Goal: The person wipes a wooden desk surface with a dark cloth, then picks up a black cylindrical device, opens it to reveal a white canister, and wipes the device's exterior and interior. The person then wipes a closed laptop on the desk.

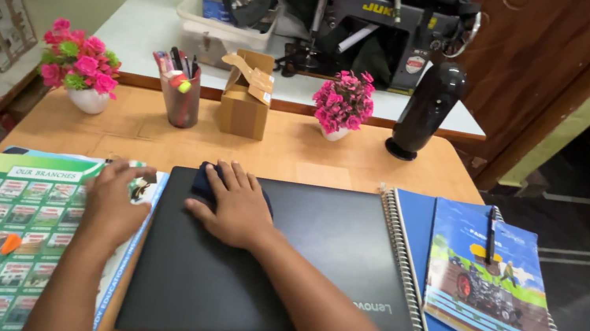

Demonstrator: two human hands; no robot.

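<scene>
Under the right hand (234,207), pressed flat, a dark blue cloth (206,179) sits on the closed black laptop (270,265) mid-surface; the left hand (115,199), fingers loosely curled, steadies the green printed booklet (7,213) beside it on the wooden surface (297,150).

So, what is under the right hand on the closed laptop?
A dark blue cloth lies under the right hand, on the laptop lid. Only its edges show; the palm covers the rest.

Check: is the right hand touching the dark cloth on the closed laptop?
Touching. The head view shows the right hand lying flat on the dark blue cloth, palm and fingers covering most of it, pressing it onto the laptop lid.
</scene>
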